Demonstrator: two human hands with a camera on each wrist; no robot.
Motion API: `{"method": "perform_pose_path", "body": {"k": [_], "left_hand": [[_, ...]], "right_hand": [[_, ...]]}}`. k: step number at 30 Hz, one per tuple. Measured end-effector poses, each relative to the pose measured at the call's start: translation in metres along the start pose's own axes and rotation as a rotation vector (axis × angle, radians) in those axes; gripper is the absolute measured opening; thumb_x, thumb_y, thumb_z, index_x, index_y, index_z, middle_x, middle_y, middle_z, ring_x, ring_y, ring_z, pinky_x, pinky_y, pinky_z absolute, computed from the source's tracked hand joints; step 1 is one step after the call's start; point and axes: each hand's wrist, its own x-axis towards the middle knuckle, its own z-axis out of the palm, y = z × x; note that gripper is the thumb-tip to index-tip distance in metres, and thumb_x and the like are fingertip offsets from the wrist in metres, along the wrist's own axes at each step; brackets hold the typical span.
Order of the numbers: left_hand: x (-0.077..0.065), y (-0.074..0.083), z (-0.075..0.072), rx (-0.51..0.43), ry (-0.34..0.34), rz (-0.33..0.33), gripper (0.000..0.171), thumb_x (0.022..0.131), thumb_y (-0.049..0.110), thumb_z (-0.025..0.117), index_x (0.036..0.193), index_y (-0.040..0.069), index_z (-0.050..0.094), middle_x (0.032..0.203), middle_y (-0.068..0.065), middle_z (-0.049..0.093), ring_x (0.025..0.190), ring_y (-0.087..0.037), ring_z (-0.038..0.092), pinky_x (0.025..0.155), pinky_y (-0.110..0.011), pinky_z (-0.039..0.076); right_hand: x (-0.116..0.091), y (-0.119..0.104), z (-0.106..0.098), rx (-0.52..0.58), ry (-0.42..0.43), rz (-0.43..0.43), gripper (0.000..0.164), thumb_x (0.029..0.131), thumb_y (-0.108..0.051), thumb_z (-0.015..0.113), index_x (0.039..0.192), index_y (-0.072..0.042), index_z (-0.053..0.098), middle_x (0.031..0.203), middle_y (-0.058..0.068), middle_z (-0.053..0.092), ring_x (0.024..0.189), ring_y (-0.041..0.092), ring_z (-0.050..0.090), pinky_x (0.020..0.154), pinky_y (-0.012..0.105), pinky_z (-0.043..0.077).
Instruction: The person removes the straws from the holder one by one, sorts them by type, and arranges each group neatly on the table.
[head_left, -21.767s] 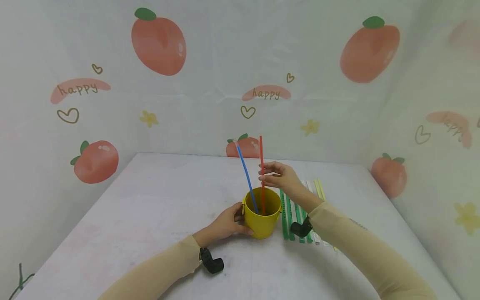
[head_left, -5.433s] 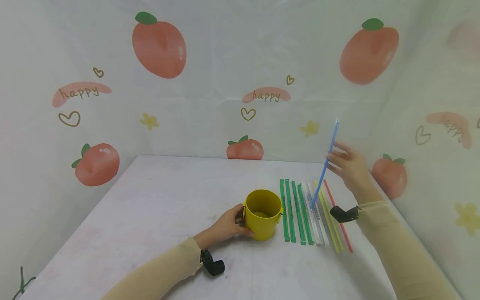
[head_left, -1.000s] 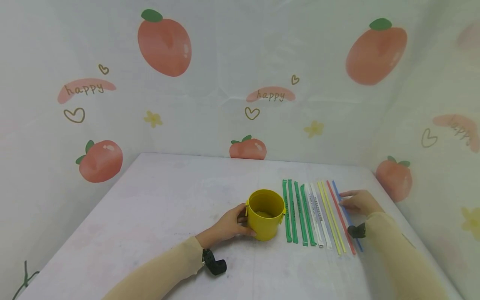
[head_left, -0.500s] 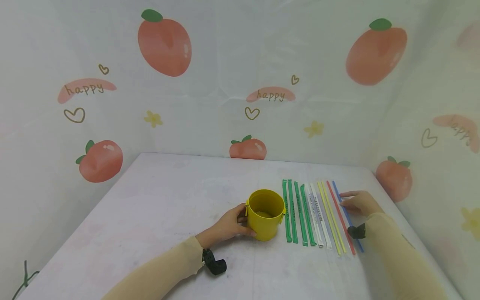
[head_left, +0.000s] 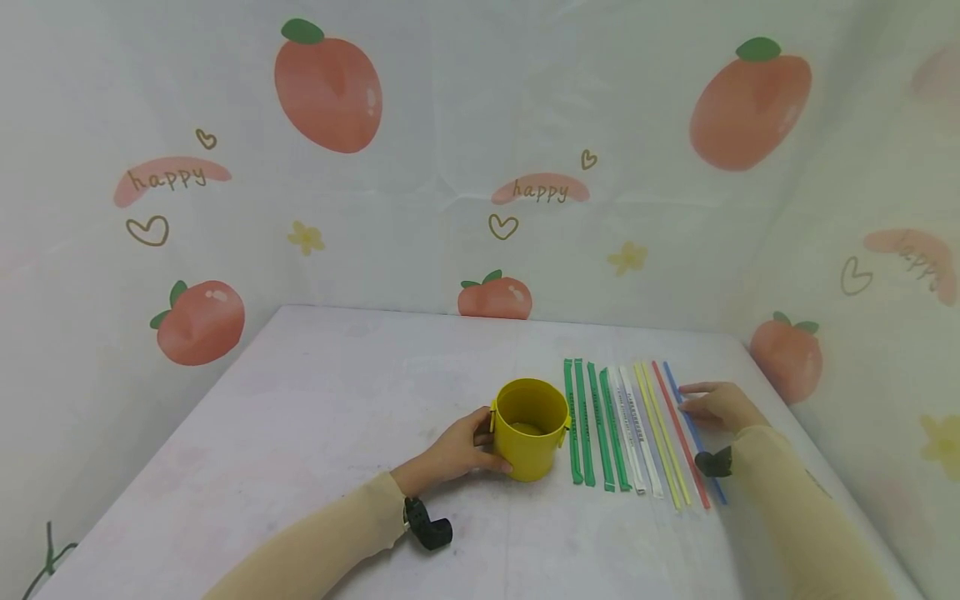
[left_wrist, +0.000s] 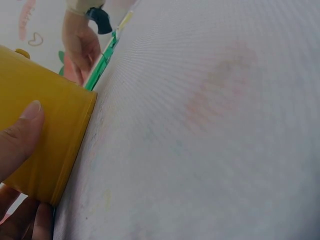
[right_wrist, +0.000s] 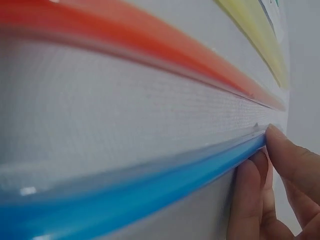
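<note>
My left hand (head_left: 456, 448) grips the side of a small yellow bucket (head_left: 529, 460), which stands upright on the table. In the left wrist view the thumb lies across the bucket's wall (left_wrist: 60, 135), with fingers at its far side. No straws are inside the bucket. At the right end of a row of drinking straws, my right hand (head_left: 722, 405) pinches a blue straw (right_wrist: 170, 182) between thumb and fingers. The blue straw lies along the table beside a red straw (head_left: 680, 433), in a clear wrapper.
Left of the red straw lie yellow straws (head_left: 657, 433), white-wrapped straws (head_left: 648, 458) and several green-wrapped straws (head_left: 572, 417), roughly parallel. The nearest green one is close by the bucket. A printed white curtain (head_left: 420, 150) stands behind the table (head_left: 337, 392).
Earlier, the red and blue straws stood in the bucket; later my right hand held the blue one above the row. Now both lie at the row's right end. The last second shows no change.
</note>
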Motion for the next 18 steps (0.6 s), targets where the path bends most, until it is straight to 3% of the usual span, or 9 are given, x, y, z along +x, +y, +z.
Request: {"method": "perform_pose_path", "body": {"k": [8, 18], "left_hand": [[0.0010, -0.0017, -0.0003, -0.006, 0.000, 0.016, 0.077, 0.075, 0.017, 0.084, 0.140, 0.010, 0.043, 0.142, -0.009, 0.050, 0.130, -0.028, 0.051, 0.108, -0.038, 0.045], [0.0009, -0.0027, -0.0006, -0.009, -0.003, 0.017, 0.076, 0.075, 0.017, 0.084, 0.140, 0.010, 0.043, 0.141, -0.008, 0.050, 0.130, -0.027, 0.051, 0.108, -0.037, 0.045]], "right_hand": [[-0.0003, -0.0001, -0.0029, 0.029, -0.016, -0.001, 0.069, 0.087, -0.016, 0.070, 0.144, 0.004, 0.038, 0.141, 0.032, 0.041, 0.084, 0.009, 0.067, 0.078, 0.027, 0.060], [-0.0035, -0.0022, -0.0032, 0.126, -0.024, -0.011, 0.069, 0.086, -0.010, 0.071, 0.144, 0.006, 0.037, 0.114, 0.023, 0.067, 0.078, 0.008, 0.065, 0.074, 0.026, 0.060]]}}
